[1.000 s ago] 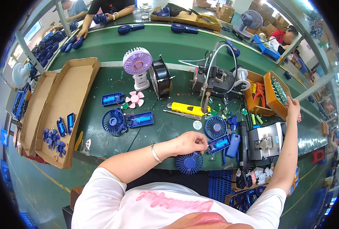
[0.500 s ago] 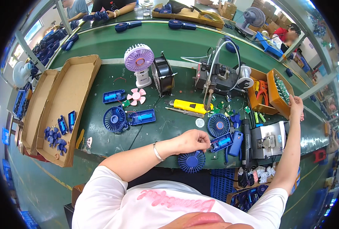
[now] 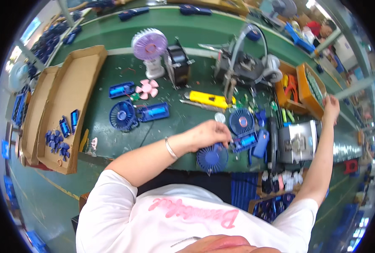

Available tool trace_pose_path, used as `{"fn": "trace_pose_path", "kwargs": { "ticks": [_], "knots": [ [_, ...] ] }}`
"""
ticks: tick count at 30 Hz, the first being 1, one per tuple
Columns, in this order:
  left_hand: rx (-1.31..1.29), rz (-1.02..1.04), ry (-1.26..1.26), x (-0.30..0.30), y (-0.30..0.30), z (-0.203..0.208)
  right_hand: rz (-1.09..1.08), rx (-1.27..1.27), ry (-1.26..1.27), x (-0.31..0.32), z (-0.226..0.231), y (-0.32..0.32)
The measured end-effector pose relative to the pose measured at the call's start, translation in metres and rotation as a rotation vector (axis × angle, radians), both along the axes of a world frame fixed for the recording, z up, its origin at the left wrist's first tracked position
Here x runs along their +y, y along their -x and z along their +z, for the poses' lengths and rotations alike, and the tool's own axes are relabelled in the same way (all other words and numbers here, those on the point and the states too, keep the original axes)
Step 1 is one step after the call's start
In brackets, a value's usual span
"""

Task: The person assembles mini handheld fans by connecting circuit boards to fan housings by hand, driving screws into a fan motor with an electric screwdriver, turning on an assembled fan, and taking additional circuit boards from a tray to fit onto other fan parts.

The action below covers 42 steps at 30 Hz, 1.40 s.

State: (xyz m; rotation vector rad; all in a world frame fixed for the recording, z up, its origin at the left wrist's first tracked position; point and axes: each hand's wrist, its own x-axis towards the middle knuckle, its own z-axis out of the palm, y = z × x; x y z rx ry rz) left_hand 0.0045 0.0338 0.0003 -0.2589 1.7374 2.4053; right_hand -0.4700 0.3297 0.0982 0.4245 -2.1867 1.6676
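My left hand [image 3: 211, 134] is closed, thumb and fingers pinched together, at the neck of a blue handheld fan casing [image 3: 212, 159]. The casing's round grille lies at the table's front edge, and its open handle [image 3: 244, 142] shows a light-blue battery. My right hand [image 3: 331, 109] reaches far right to the rim of a tilted orange box [image 3: 311, 95] with green circuit boards [image 3: 313, 84] in it. Its fingers are bent together; what they hold is hidden. Beyond my left hand lies another blue fan grille [image 3: 241, 121], with a blue handle cover [image 3: 260, 143] nearby.
A metal fixture [image 3: 297, 142] stands between my arms. Farther back are a yellow utility knife [image 3: 210, 99], a soldering machine [image 3: 242, 63] and a purple fan [image 3: 149, 46]. Cardboard trays [image 3: 71, 97] with blue parts stand left. Fan halves [image 3: 123, 116] lie left of centre.
The whole view has shifted, so the table sits higher in the picture. My left hand and the fan casing have moved slightly away from me. My right hand remains at the orange box.
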Motion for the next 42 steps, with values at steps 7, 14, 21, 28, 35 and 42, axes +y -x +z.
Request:
{"fn": "trace_pose_path", "kwargs": {
  "ticks": [7, 14, 21, 28, 35, 42],
  "knots": [
    [-0.070, 0.052, 0.011, -0.004, -0.006, 0.000, 0.279, -0.127, 0.375, -0.080, 0.055, -0.104],
    [-0.065, 0.049, -0.042, -0.005, -0.013, 0.001, 0.597, -0.170, 0.102, -0.138, 0.019, -0.304],
    [-0.051, 0.093, -0.133, -0.006, -0.005, 0.000, 0.725, -0.596, 0.631, -0.163, -0.061, -0.325],
    [-0.160, 0.191, -0.375, -0.017, -0.004, 0.004, 0.641, -0.614, 0.573, -0.177, -0.083, -0.329],
    [-0.011, 0.462, -0.233, -0.024, 0.001, 0.001, 0.604, -0.438, 0.259, -0.178, -0.082, -0.348],
    [-0.039, 0.441, -0.214, -0.026, 0.003, 0.003, 0.743, -0.581, 0.137, -0.180, -0.079, -0.358]
  ]
}}
